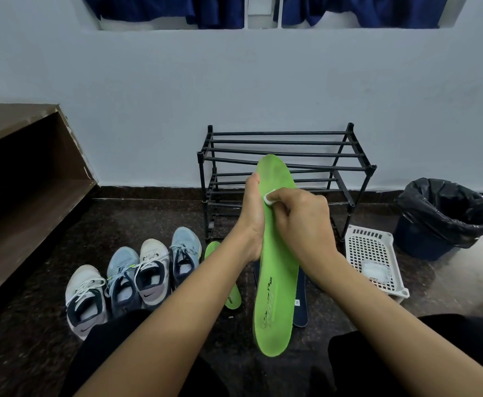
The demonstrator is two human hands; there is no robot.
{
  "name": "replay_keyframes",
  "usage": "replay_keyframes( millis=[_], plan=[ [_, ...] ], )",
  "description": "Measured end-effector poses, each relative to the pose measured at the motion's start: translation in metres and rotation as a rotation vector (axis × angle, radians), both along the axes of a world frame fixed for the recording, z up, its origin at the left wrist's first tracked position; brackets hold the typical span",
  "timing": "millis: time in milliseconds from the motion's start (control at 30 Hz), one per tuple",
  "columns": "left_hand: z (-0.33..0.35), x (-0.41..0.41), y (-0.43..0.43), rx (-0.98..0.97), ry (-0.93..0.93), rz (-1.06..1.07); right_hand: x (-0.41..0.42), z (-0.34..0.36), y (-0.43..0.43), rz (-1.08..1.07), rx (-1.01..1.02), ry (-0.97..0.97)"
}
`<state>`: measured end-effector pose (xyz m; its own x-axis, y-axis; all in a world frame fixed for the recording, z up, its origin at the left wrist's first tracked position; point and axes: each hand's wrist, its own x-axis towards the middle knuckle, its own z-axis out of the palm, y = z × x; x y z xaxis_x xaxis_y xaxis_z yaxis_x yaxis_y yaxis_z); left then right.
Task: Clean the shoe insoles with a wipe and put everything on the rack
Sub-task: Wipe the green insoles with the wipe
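1. The green insole (277,267) is up in the air at centre frame, not on the floor. Its long axis runs almost straight up and down the picture with a slight lean. The rounded tip points up and away, overlapping the top bars of the black rack (286,141). The end with the printing sits low in the frame, near the person's dark-clad legs.
2. The left hand (253,222) is clamped on the insole's left edge about a third of the way down, thumb lying along the edge, fingers wrapped behind.
3. The right hand (300,222) has its fingers curled around a small white wipe (269,197), pressing it onto the insole's face just opposite the left hand.
4. On the dark speckled floor below, a second green insole (233,299) lies partly hidden by the left forearm. A pair of navy insoles (301,305) peeks out from behind the held one. Both lie lengthwise, same rough direction.
5. Four sneakers (137,276) are lined up at lower left, toes pointing up-frame toward the wall.
6. To the right of the rack there's a white perforated basket (377,245) with a clear packet (376,272) inside, and beyond it a bin (446,216) with a black liner.
7. A brown wooden bench (19,181) fills the left edge.
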<state>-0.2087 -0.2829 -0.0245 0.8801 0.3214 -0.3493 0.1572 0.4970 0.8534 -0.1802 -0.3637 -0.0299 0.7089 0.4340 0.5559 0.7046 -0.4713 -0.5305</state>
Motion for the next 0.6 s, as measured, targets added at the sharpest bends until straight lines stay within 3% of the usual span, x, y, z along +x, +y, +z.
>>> replay_keyframes(
  millis=[300, 600],
  plan=[
    [0.005, -0.002, 0.012, -0.049, 0.005, 0.12, -0.022, -0.001, 0.0, 0.099, 0.132, 0.088],
    [-0.001, -0.005, -0.011, -0.056, 0.05, -0.027, -0.003, 0.009, -0.002, 0.019, 0.149, 0.08]
  ],
)
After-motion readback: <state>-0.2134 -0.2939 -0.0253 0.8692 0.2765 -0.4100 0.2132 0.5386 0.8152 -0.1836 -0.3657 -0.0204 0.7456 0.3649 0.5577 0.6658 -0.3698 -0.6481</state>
